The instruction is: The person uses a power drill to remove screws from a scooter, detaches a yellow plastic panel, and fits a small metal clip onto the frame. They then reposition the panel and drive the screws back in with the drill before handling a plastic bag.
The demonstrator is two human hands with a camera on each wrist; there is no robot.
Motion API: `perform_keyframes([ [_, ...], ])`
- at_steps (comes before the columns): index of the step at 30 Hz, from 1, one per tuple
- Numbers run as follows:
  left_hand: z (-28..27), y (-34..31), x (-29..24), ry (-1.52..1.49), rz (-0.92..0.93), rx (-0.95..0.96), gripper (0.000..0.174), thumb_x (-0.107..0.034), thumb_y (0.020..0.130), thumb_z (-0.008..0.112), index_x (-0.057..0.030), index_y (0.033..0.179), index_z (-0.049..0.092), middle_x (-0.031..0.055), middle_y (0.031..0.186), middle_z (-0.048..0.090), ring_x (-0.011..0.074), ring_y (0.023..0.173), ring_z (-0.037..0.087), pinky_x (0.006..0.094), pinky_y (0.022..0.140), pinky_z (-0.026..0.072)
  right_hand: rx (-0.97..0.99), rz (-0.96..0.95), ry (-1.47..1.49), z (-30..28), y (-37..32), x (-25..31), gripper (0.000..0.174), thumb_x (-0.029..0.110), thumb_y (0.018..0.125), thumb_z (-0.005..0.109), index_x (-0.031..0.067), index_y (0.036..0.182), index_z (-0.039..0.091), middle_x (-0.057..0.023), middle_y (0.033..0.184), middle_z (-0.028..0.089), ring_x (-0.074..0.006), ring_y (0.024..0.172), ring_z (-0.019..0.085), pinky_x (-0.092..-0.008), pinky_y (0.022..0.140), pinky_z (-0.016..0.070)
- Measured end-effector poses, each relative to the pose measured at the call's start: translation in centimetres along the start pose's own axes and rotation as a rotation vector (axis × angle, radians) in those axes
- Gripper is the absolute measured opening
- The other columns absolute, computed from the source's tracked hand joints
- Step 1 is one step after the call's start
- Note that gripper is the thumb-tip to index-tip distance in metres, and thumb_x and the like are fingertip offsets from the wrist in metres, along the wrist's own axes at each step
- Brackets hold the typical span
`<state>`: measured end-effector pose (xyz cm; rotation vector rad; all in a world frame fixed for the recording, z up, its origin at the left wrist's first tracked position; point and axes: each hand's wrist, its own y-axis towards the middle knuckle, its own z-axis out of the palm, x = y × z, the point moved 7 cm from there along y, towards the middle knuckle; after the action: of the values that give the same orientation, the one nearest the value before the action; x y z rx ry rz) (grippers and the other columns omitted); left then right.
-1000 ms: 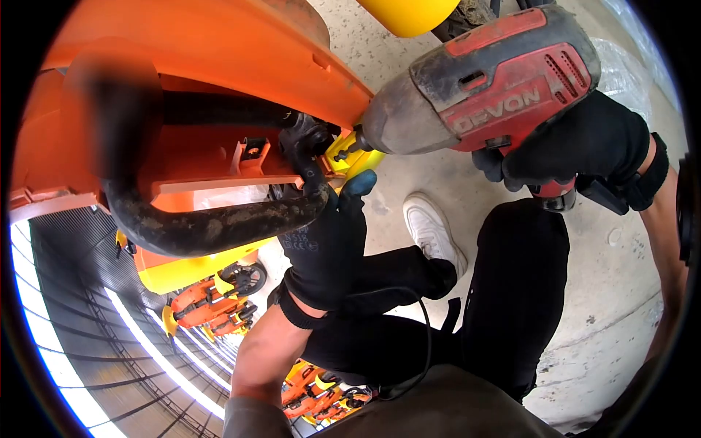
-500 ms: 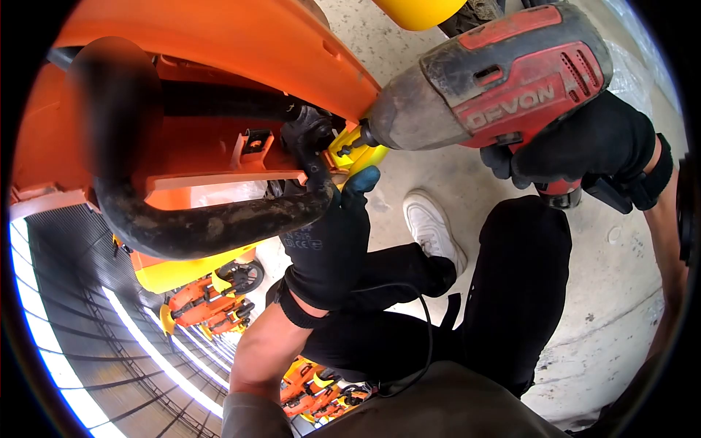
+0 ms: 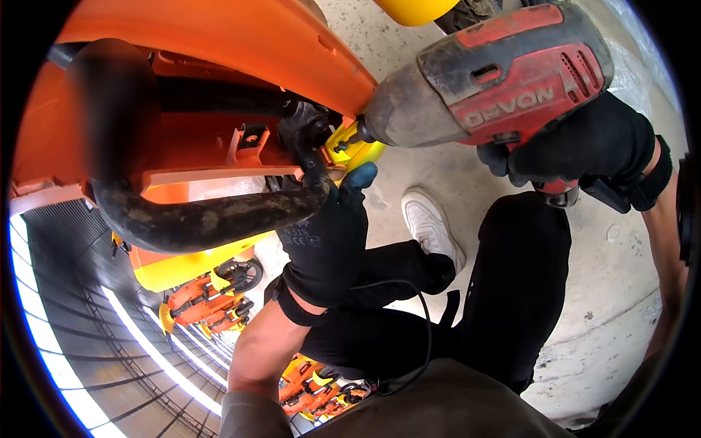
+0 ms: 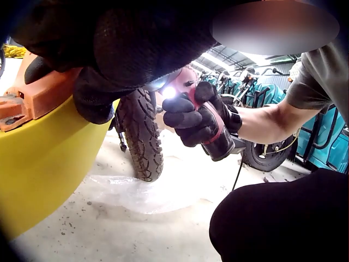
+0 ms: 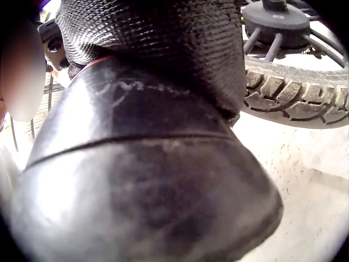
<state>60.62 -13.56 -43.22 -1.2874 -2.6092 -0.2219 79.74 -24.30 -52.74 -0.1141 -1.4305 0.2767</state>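
A red, black and grey power driver (image 3: 504, 87) is gripped by the gloved right hand (image 3: 591, 139). The driver's bit points left, its tip holding a dark bolt (image 3: 342, 147) at a yellow part (image 3: 371, 151) beside the orange body (image 3: 219, 36). Below that spot, the gloved left hand (image 3: 325, 237) holds the yellow part's edge, its other fingers hidden under the black bar (image 3: 219, 223). In the left wrist view, fingers (image 4: 95, 98) bend over the yellow panel (image 4: 49, 164) beside an orange bracket (image 4: 46, 95). The right wrist view shows the glove (image 5: 158, 43) around the driver's handle base (image 5: 136, 180).
Clear plastic sheeting (image 4: 142, 194) lies on the floor near a knobby tire (image 4: 142, 134). Teal vehicles (image 4: 322, 131) stand behind. A white shoe (image 3: 432, 226) and bent knees are below the work. More orange vehicles (image 3: 201, 299) stand at lower left.
The driver has shifted slightly up and right in the head view, its bit still at the yellow part. Both hands keep their holds.
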Motion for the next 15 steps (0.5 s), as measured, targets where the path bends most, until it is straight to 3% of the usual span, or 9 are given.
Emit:
perform_keyframes([
  [4,0.06,-0.04,-0.26,0.082,0.081,-0.026,0.044,-0.031,0.078,0.077,-0.0007,0.064,0.047,0.0153,0.055,0.043,0.0353,0.05,0.043,0.0417,0.048,0.034,-0.03,-0.063,-0.005,-0.12,-0.16,0.42,0.034,0.018,0.081,0.071,0.0038,0.112,0.064,-0.0113,0.098,0.068,-0.0202,0.082,0.068,-0.0315,0.075,0.0583],
  [6,0.13,-0.03,-0.19,0.039,0.057,-0.03,0.044,-0.03,0.078,0.077,-0.0007,0.063,0.047,0.0156,0.055,0.043,0.0356,0.051,0.044,0.0416,0.048,0.0342,-0.01,0.04,0.074,-0.11,-0.2,0.07,0.034,0.017,0.081,0.071,0.0038,0.111,0.064,-0.0114,0.098,0.068,-0.0201,0.082,0.068,-0.0318,0.075,0.0585],
  [10,0.03,-0.08,-0.07,0.007,0.036,-0.024,0.042,-0.028,0.077,0.077,0.0008,0.065,0.049,0.0171,0.057,0.044,0.0362,0.052,0.043,0.0417,0.049,0.0347,-0.022,0.068,0.071,-0.22,-0.3,-0.15,0.033,0.016,0.08,0.07,0.0037,0.111,0.065,-0.0117,0.099,0.068,-0.0201,0.083,0.068,-0.0309,0.076,0.0583],
  [12,-0.07,0.06,-0.07,-0.019,0.033,-0.044,0.041,-0.027,0.078,0.077,0.0014,0.066,0.049,0.0174,0.057,0.044,0.0361,0.052,0.043,0.0417,0.049,0.0347,-0.051,-0.063,0.018,-0.41,-0.25,-0.08,0.033,0.017,0.08,0.071,0.004,0.111,0.065,-0.0109,0.099,0.069,-0.0204,0.084,0.068,-0.0307,0.077,0.0577],
  [15,-0.23,0.15,-0.2,-0.049,0.029,-0.049,0.041,-0.026,0.078,0.077,0.0023,0.067,0.05,0.0178,0.058,0.044,0.0359,0.052,0.041,0.0417,0.049,0.0346,-0.011,-0.043,-0.025,-0.24,-0.18,0.06,0.035,0.019,0.08,0.072,0.0046,0.111,0.065,-0.0104,0.099,0.069,-0.0209,0.084,0.068,-0.031,0.079,0.0568],
])
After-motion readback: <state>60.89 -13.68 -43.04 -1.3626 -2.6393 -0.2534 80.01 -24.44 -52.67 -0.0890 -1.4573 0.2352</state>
